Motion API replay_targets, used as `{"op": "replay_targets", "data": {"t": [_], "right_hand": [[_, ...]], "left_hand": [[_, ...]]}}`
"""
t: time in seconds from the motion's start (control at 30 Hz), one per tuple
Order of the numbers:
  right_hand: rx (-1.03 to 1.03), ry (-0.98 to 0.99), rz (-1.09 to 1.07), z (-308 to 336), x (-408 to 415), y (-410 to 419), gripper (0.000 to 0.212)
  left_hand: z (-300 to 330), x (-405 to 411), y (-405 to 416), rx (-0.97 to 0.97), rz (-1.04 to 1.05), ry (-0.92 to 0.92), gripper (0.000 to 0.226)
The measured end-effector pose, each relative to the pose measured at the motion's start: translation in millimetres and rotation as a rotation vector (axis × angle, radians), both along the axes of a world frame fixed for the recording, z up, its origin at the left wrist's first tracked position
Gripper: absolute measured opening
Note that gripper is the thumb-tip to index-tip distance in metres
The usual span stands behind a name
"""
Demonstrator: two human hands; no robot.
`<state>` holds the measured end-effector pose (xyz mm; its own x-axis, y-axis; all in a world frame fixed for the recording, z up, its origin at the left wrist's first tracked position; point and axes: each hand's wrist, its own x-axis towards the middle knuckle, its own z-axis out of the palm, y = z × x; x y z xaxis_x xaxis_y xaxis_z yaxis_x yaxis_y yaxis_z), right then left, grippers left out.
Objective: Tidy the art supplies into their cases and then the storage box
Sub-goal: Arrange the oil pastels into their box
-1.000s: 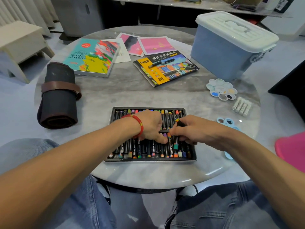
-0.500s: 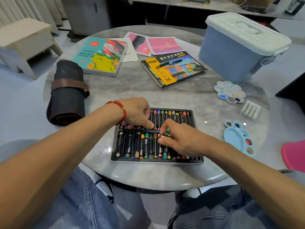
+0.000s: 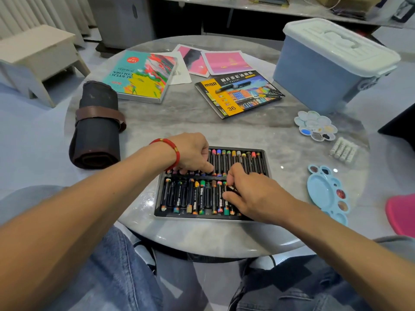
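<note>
A black tray of oil pastels [image 3: 160,198] lies at the near edge of the round marble table [image 3: 224,131], with two rows of dark-wrapped sticks. My left hand [image 3: 193,153] rests on the upper row's left part, fingertips pressing on the sticks. My right hand [image 3: 249,196] is over the lower row's right part, its fingers pinching one black-wrapped pastel stick [image 3: 231,189] held crosswise above the row. The tray's printed lid [image 3: 240,93] lies further back. The blue storage box [image 3: 323,70] with a white lid stands shut at the back right.
A rolled dark brush case [image 3: 96,126] lies at the left. An acrylic colours box [image 3: 141,75] and pink paintings [image 3: 226,62] sit at the back. A white flower palette [image 3: 315,125], a pack of white sticks [image 3: 343,150] and a blue palette [image 3: 325,191] are at the right.
Both hands shifted left along the tray from its right part. The right hand now pinches a stick over the lower row; the view has moved slightly closer.
</note>
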<state>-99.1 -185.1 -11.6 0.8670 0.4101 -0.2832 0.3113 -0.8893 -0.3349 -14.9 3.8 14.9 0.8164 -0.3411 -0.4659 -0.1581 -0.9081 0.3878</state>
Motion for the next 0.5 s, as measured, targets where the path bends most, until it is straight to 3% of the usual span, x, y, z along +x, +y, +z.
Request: {"op": "replay_targets", "data": {"t": [0.23,0.5], "right_hand": [[0.266,0.005,-0.151,4.1,5.3,23.6,0.017],[0.225,0.027,-0.199,-3.7,4.0,44.1,0.016]], "left_hand": [[2.4,-2.0,-0.7,0.005,0.024,-0.028,0.021],[8.3,-6.4,8.2,0.032,-0.024,0.028,0.025]]}}
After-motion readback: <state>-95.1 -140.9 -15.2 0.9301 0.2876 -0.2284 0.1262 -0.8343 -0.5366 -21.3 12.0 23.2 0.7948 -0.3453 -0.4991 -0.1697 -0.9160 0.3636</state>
